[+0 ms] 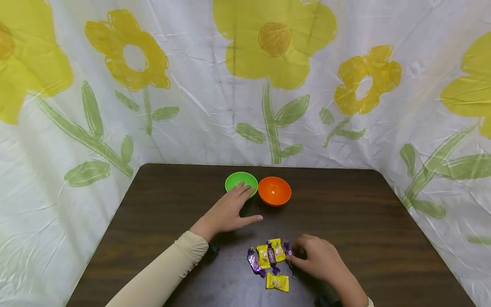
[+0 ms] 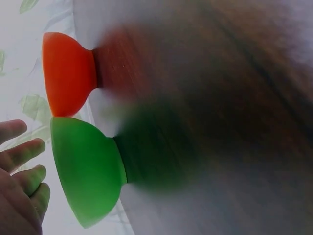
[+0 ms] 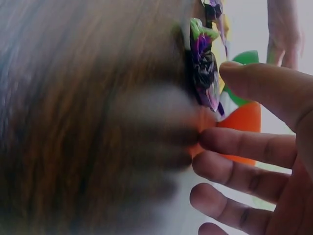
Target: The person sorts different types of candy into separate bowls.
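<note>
My left hand reaches over the near side of the green bowl, fingers extended and thumb stretched out to the right. In the left wrist view those fingers stay beside the bowl's rim, holding nothing. At the right end of a candy cluster, my right hand is beside a purple-wrapped candy. The right wrist view has its thumb close to that candy and the fingers spread apart; whether the thumb touches it, I cannot tell. Two more purple candies and three yellow-wrapped candies lie alongside.
An orange bowl stands against the green one's right side, near the back of the dark wooden table. Behind the table hangs a white cloth with yellow flowers, wrapping round both sides.
</note>
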### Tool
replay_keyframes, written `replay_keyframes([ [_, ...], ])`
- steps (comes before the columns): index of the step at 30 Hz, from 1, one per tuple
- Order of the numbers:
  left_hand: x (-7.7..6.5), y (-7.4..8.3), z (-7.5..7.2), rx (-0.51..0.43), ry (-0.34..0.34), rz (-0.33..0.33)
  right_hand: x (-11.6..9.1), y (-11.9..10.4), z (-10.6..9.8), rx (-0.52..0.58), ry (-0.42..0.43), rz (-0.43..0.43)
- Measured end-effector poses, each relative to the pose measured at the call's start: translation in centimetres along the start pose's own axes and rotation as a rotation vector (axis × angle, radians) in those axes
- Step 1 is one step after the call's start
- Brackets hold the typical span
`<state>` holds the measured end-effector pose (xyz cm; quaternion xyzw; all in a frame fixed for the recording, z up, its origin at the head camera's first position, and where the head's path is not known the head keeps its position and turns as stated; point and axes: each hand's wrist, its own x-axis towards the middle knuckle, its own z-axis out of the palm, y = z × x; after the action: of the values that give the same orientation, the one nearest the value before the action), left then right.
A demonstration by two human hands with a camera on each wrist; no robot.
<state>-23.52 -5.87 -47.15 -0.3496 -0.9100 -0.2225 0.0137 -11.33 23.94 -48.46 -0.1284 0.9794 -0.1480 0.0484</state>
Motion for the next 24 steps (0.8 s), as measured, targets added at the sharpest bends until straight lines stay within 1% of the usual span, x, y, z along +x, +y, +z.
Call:
replay_keyframes([
  [10, 2.2, 0.0, 0.5, 0.015, -0.006, 0.037, 0.1, -0.6, -0.1, -0.019, 0.021, -0.015],
  [13, 2.7, -0.1, 0.8, 0.017, -0.008, 0.033, -0.1, -0.9, -0.3, -0.006, 0.023, -0.009],
  [18, 3.4, -0.2, 1.1, 0.033, -0.016, 0.02, 0.0, -1.2, -0.4, -0.005, 0.002, 0.003],
  [24, 4.3, 0.0, 1.1, 0.033, -0.032, 0.028, -0.1, -1.1, -0.3, -0.015, -0.007, 0.005],
])
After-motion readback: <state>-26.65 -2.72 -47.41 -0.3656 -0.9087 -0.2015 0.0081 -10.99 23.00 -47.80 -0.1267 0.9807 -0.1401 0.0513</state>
